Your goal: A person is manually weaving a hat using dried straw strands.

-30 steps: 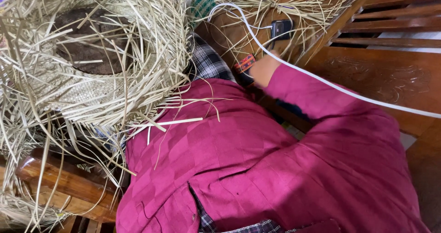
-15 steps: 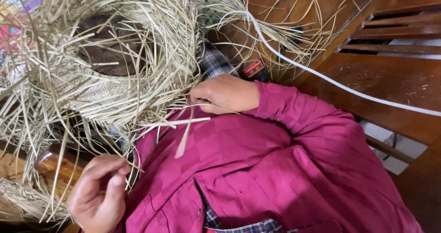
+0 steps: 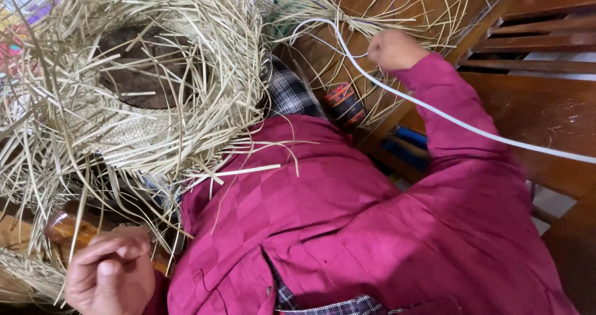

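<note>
The right hand (image 3: 394,48), fist closed among loose straw (image 3: 372,17) far right, could snag the white cord (image 3: 459,121), while the left hand (image 3: 112,274), fingers pinched together, may lose the half-woven basket (image 3: 133,98) at left.

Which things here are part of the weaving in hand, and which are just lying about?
In use:
- half-woven straw piece on the lap
- loose straw strands, which the right hand reaches into
- left hand, at the weave's lower edge

Lying about:
- white cable
- patterned round object
- wooden bench
</note>
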